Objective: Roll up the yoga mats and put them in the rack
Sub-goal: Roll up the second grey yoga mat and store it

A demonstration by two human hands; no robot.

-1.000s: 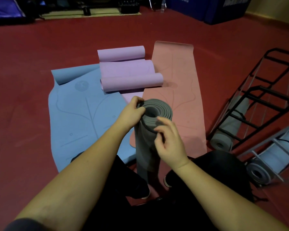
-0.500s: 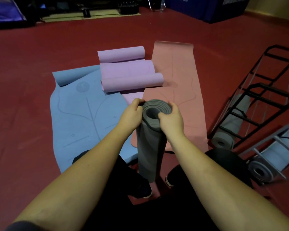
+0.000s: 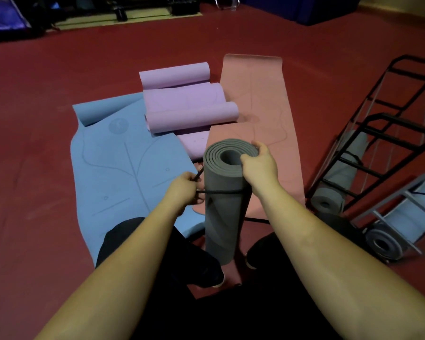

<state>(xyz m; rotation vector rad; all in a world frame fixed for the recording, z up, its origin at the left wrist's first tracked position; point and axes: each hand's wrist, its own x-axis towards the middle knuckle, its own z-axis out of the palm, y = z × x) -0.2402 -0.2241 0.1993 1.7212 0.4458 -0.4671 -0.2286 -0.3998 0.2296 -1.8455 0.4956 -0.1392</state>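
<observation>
the left hand (image 3: pixel 183 187) has dropped from the rolled grey mat (image 3: pixel 225 192) to pinch a black strap (image 3: pixel 219 192) round it; the right hand (image 3: pixel 259 165) grips the upright roll's top rim.

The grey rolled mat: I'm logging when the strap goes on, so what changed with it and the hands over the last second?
The left hand left the top rim of the grey rolled mat and moved down beside it, now pinching a black strap that runs across the roll. The right hand moved up to grip the top rim. The mat stayed upright; the blue mat, pink mat and rack are unchanged.
</observation>
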